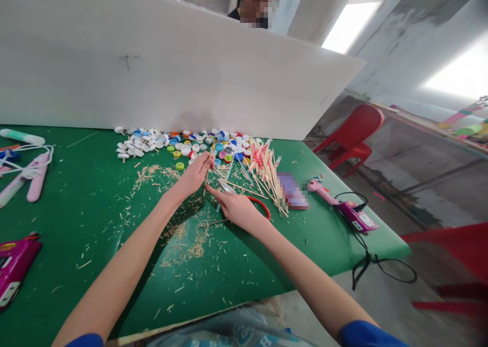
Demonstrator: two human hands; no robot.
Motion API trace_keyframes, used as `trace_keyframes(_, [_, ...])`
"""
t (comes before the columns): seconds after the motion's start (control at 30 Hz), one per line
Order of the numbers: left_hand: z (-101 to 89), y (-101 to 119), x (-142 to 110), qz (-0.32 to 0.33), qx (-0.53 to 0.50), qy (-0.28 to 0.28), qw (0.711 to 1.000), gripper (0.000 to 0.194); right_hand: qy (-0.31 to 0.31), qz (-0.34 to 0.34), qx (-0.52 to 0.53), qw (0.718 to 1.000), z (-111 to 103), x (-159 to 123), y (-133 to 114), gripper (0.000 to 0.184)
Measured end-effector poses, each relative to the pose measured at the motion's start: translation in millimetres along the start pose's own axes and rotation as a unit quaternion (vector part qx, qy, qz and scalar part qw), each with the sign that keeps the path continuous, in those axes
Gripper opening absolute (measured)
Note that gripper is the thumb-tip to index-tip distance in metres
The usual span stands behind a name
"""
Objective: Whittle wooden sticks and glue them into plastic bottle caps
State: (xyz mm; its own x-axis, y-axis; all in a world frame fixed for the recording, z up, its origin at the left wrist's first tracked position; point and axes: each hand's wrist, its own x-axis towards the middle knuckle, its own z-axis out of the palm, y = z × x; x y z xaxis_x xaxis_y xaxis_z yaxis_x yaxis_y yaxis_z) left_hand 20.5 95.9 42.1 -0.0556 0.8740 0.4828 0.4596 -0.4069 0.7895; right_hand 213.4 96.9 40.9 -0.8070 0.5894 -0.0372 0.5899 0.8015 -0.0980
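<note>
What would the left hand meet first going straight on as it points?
Probably the colourful round plastic bottle caps just beyond the left hand; its height is unclear, so it might pass above them.

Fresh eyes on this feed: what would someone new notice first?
Probably the heap of colourful bottle caps along the far side of the green table, before the white board. Next, in the middle, the left hand pinching a thin stick and the right hand with red-handled scissors. A red chair also stands out at right.
</note>
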Motion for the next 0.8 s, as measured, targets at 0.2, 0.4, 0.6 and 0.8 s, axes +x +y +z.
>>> trace_keyframes(0.2, [-0.1, 3.8, -1.5, -0.019, -0.017, 0.003, 1.0, 0.033, 0.003, 0.043, 0.009, 0.999, -1.9, -4.3, -15.1, 0.055])
trace_keyframes(0.4, [-12.5, -11.3, 1.0, -0.034, -0.028, 0.032, 0.998, 0.034, 0.024, 0.082, 0.016, 0.996, 8.9, -1.3, -23.4, 0.054])
trace_keyframes(0.6, [-17.0, -17.3, 3.0, -0.037, -0.041, 0.025, 0.998, 0.036, 0.04, 0.07, 0.023, 0.996, 13.1, -0.2, -21.5, 0.057])
trace_keyframes(0.8, [-5.3, -1.0, 2.2, -0.013, -0.047, -0.002, 0.999, 0.032, 0.04, 0.073, 0.051, 0.995, 5.8, -5.0, -21.7, 0.057])
